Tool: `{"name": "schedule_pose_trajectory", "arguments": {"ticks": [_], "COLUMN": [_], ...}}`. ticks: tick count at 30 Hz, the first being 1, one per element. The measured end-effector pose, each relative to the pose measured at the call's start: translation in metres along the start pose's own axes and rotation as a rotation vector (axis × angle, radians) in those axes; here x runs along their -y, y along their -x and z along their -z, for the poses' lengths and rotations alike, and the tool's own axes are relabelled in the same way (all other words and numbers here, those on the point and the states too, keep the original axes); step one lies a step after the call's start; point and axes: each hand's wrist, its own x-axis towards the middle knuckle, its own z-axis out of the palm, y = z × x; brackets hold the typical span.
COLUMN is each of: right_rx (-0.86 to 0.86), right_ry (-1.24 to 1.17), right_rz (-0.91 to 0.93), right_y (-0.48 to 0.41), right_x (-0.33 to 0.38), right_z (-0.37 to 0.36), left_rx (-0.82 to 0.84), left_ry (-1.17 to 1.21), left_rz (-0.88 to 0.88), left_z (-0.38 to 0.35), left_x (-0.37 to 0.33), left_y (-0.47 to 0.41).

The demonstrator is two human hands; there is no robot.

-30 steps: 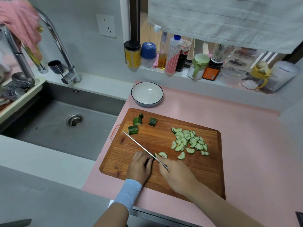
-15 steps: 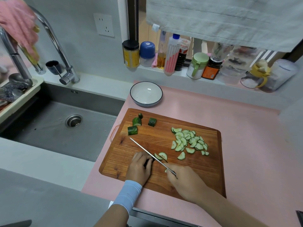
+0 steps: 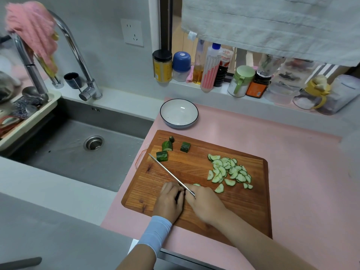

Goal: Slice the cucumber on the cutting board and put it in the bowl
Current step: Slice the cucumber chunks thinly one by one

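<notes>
A wooden cutting board lies on a pink mat. My left hand presses down on a cucumber piece that it almost hides, at the board's near edge. My right hand grips a knife whose thin blade runs up-left across the board, right against my left fingers. One fresh slice peeks out beside the blade. A heap of thin cucumber slices sits on the board's right half. Three dark green chunks lie at the far left corner. A white bowl, holding nothing, stands behind the board.
A steel sink with a tall faucet lies left of the mat. Jars and bottles line the window sill behind the bowl. A towel hangs overhead. A dish rack sits over the sink's left side.
My right hand slid the knife back toward my left fingers after having pulled right. The slices seen beside the blade are now mostly hidden by my right hand.
</notes>
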Motion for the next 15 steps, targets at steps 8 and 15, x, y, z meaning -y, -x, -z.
{"name": "schedule_pose_trajectory", "arguments": {"ticks": [8,15], "right_rx": [-0.033,-0.04], "right_ry": [0.012,0.008], "right_rz": [0.031,0.034], "right_y": [0.017,0.043], "right_x": [-0.004,-0.014], "right_z": [0.006,0.014], "left_rx": [0.012,0.008], "left_ry": [-0.023,-0.035], "left_rz": [0.004,0.006], "left_z": [0.002,0.002], "left_x": [-0.002,-0.003], "left_y": [-0.002,-0.001]}}
